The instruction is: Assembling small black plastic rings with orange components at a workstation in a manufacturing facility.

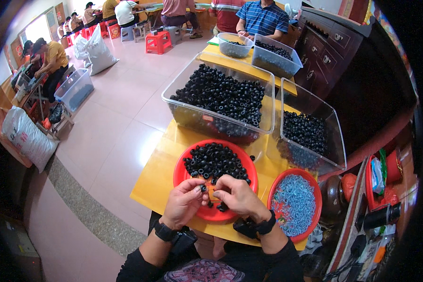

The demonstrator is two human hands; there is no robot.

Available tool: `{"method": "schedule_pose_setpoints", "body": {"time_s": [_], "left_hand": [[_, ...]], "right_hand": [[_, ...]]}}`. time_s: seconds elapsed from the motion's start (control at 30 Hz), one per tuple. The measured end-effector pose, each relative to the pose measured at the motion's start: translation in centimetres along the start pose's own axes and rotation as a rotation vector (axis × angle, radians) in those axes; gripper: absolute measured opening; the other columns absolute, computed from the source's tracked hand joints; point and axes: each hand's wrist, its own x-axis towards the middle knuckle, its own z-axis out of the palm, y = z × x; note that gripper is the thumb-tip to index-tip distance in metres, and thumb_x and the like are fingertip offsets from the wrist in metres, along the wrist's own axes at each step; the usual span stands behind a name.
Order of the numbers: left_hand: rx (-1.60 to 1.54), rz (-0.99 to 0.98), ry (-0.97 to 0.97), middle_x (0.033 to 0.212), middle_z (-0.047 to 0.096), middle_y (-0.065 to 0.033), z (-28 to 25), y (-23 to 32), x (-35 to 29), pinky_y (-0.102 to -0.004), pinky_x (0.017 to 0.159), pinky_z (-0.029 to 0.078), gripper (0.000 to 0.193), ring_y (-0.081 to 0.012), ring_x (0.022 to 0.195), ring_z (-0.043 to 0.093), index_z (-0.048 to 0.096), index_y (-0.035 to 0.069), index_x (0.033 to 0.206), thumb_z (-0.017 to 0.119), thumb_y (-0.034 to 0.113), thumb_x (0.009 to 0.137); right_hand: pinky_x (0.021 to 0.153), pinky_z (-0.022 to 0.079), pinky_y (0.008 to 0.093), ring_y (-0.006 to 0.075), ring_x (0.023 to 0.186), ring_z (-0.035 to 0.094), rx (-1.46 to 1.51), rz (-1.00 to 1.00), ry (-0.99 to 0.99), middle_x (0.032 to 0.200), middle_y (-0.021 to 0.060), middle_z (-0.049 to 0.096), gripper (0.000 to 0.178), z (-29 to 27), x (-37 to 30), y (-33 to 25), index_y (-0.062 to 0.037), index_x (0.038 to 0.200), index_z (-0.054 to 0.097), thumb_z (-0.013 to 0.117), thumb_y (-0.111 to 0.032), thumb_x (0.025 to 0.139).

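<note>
Where hands (211,197) meet, red plate (183,164) rim hidden.

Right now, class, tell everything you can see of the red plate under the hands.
The red plate is round, shallow and looks like plastic. It lies flat on the yellow table, near its front edge. Small black rings are heaped on its far half; the near part is mostly bare. The left hand and right hand hover over its near rim, the left pinching one ring. A second red plate sits to its right.

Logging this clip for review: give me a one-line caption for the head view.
Left hand pinches a small black ring beside the right hand over a red plate of black rings.
</note>
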Motion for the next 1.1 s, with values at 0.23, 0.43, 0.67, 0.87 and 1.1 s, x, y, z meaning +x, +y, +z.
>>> {"method": "schedule_pose_setpoints", "body": {"time_s": [0.23,0.43,0.67,0.87,1.1], "left_hand": [[0.038,-0.019,-0.054,0.095,0.06,-0.0102,-0.2,-1.0,0.8,-0.0304,0.072,0.048,0.022,-0.0189,0.083,0.059,0.055,0.002,0.11,0.05,0.005,0.089],[0.045,-0.029,-0.03,0.1,0.061,-0.0128,-0.1,-1.0,1.1,-0.0298,0.073,0.048,0.023,-0.0201,0.086,0.06,0.054,0.002,0.111,0.05,0.005,0.089],[0.091,-0.028,-0.014,0.101,0.061,-0.0122,0.2,-1.1,1.2,-0.0301,0.072,0.048,0.023,-0.0198,0.086,0.06,0.054,0.002,0.111,0.051,0.004,0.088],[0.134,0.022,-0.011,0.099,0.061,-0.011,-0.1,-1.5,1.1,-0.0297,0.07,0.049,0.024,-0.0185,0.083,0.06,0.054,0.002,0.112,0.052,0.003,0.088],[0.157,0.03,0.012,0.097,0.061,-0.0115,0.3,-1.6,1.0,-0.0306,0.07,0.051,0.024,-0.0182,0.082,0.06,0.054,0.0,0.112,0.051,0.0,0.087]], "right_hand": [[0.058,0.047,0.0195,0.0065,0.066,0.057,0.678,0.128,0.055,0.077,0.0009,0.063,0.015,0.6,0.2,1.6,0.0004,0.098,0.061,0.056,-0.009,0.088],[0.059,0.047,0.0185,0.0066,0.068,0.059,0.764,0.084,0.037,0.079,0.0026,0.064,0.016,0.7,0.3,2.5,0.0011,0.1,0.061,0.055,-0.007,0.089],[0.062,0.048,0.0193,0.0069,0.07,0.058,0.727,0.121,0.064,0.083,0.0022,0.062,0.012,0.9,0.0,2.7,0.0011,0.097,0.059,0.055,-0.004,0.087],[0.065,0.05,0.0219,0.0089,0.074,0.06,0.588,0.065,0.145,0.083,0.0025,0.062,0.011,0.9,-0.5,2.6,0.002,0.096,0.059,0.056,-0.003,0.086],[0.065,0.051,0.0219,0.0094,0.074,0.062,0.591,0.082,0.228,0.084,0.003,0.063,0.01,1.3,-1.1,1.7,0.0021,0.094,0.059,0.057,-0.002,0.085]]}}
